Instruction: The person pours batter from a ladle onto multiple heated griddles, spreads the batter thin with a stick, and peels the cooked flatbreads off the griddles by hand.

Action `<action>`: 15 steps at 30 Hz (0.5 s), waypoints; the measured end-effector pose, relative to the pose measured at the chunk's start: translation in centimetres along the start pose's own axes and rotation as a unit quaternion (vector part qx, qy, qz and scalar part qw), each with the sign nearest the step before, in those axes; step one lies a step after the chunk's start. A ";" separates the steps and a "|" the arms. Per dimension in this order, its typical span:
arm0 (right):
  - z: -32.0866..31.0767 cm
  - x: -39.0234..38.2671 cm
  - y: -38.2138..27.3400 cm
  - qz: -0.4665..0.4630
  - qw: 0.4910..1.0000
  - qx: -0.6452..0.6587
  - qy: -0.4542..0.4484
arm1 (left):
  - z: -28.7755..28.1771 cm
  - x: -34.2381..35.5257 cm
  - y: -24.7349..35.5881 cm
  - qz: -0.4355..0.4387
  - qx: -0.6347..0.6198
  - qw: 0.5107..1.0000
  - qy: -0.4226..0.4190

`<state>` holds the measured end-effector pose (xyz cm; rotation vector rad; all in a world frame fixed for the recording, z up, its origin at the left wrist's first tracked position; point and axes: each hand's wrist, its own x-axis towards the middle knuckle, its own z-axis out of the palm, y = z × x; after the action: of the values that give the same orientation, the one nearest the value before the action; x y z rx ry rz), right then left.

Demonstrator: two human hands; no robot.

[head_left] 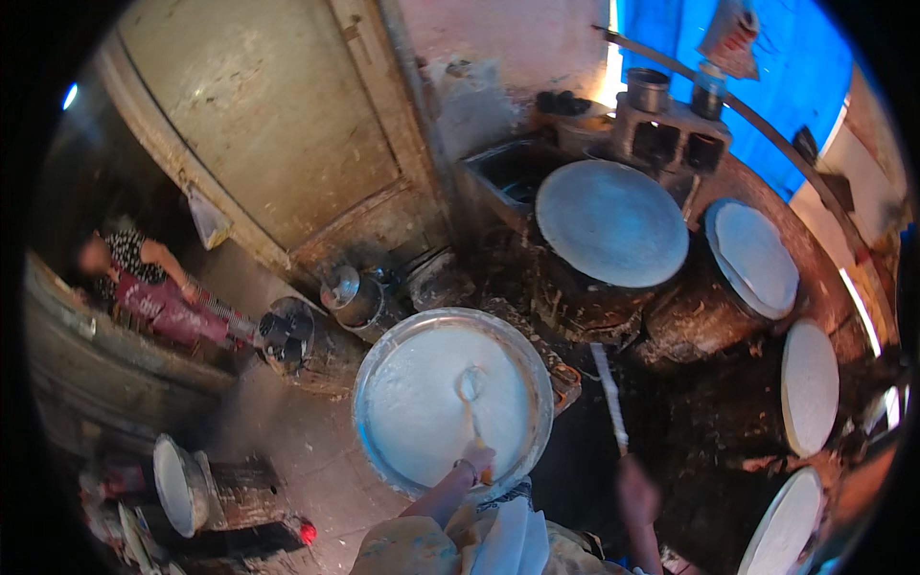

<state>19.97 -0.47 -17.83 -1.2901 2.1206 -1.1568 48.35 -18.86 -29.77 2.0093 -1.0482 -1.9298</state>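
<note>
A wide metal basin (376,369) full of white batter stands just in front of me. My left hand (476,458) grips the handle of a ladle (469,385) whose bowl rests in the batter near the basin's middle. To the right, my right hand (636,494) holds a long flat white stick (608,393) that points away from me toward the dark stove. A large round griddle (611,222) coated in a thin white layer lies beyond the stick.
More white-coated round griddles (755,257) (810,383) (786,522) curve along the right. A lidded metal pot (355,292) stands behind the basin. Another person (144,287) sits at the far left. A bowl (177,484) of white batter stands at the lower left.
</note>
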 end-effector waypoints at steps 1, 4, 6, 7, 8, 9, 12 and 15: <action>1.7 2.6 -1.4 0.034 0.969 -0.200 -0.140 | 0.4 0.2 0.7 -0.039 -0.152 0.983 -0.097; 8.3 6.0 -3.2 0.046 0.981 -0.017 -0.186 | -0.6 -1.5 4.4 -0.183 -0.492 0.786 -0.327; 11.8 7.4 -3.8 0.052 0.956 -0.091 -0.275 | -1.5 -2.6 5.5 -0.198 -0.601 0.663 -0.400; 13.0 8.1 -4.3 0.078 0.932 -0.134 -0.327 | -1.8 -3.4 5.9 -0.178 -0.602 0.665 -0.405; 13.2 8.6 -4.5 0.112 0.925 -0.110 -0.345 | -2.0 -4.5 6.3 -0.158 -0.602 0.668 -0.408; 13.1 9.2 -5.0 0.139 0.916 -0.085 -0.366 | -2.4 -5.2 6.7 -0.130 -0.603 0.672 -0.409; 9.4 11.6 -11.0 0.284 0.852 0.029 -0.439 | -4.0 -7.7 7.4 -0.052 -0.593 0.708 -0.379; 7.1 12.8 -11.0 0.339 0.786 0.127 -0.501 | -4.4 -10.5 7.4 0.019 -0.474 0.835 -0.278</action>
<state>24.41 -17.27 -12.02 -0.6311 1.3184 -0.2686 50.63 -19.78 -16.44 0.8922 -0.0605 -2.3627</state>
